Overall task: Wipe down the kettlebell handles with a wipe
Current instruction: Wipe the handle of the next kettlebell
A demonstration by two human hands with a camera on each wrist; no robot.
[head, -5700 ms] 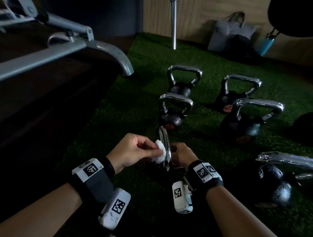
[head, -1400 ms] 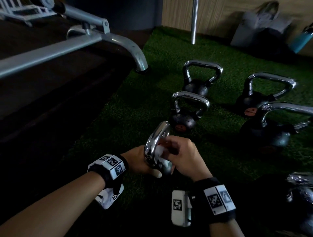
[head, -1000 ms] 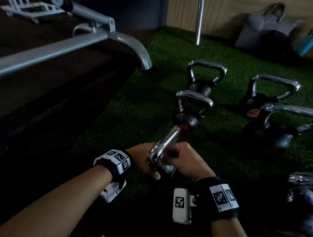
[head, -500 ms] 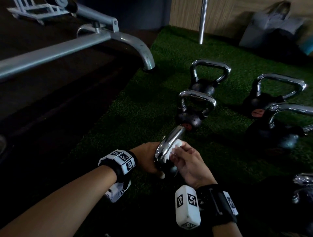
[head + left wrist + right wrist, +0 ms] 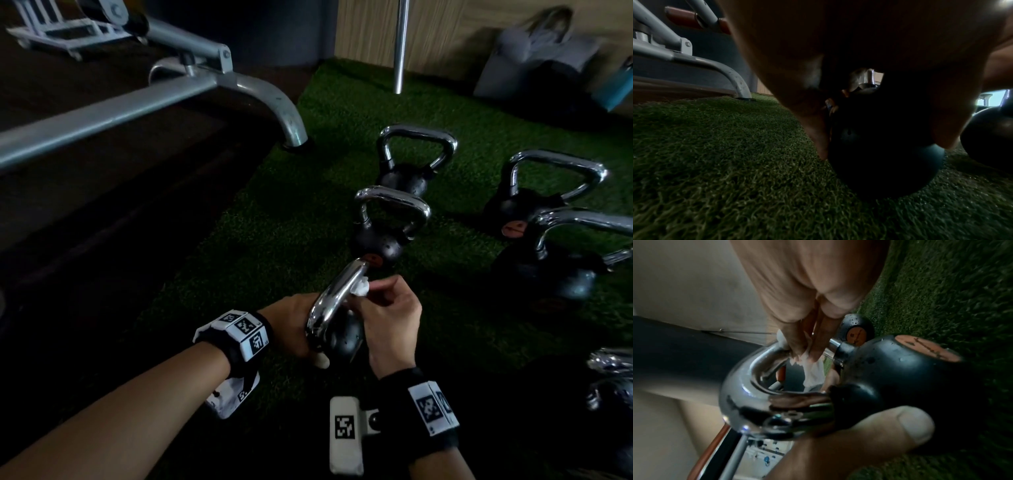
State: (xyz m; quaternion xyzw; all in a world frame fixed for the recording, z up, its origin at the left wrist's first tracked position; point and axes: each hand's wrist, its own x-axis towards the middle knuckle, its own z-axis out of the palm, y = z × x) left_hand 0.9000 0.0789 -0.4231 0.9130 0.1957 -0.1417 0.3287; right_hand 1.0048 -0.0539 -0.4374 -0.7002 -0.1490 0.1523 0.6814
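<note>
A small black kettlebell (image 5: 342, 339) with a chrome handle (image 5: 332, 298) stands tilted on the green turf in front of me. My left hand (image 5: 294, 325) grips its round body from the left, thumb across the near side; the left wrist view shows the fingers around the dark ball (image 5: 879, 154). My right hand (image 5: 370, 294) pinches a crumpled white wipe (image 5: 359, 287) against the far upper end of the handle. In the right wrist view the fingertips press the wipe (image 5: 812, 368) onto the inside of the chrome loop (image 5: 748, 395).
Several more chrome-handled kettlebells stand on the turf (image 5: 274, 222): two straight ahead (image 5: 397, 219) (image 5: 414, 154), two at the right (image 5: 548, 185) (image 5: 561, 260), one at the right edge (image 5: 613, 383). A grey bench frame (image 5: 137, 102) runs along the left. Bags (image 5: 534, 58) lean on the far wall.
The wipe has gone from my left hand to my right. Over the last second my right hand slid it up the handle toward the far end, while my left hand kept holding the body.
</note>
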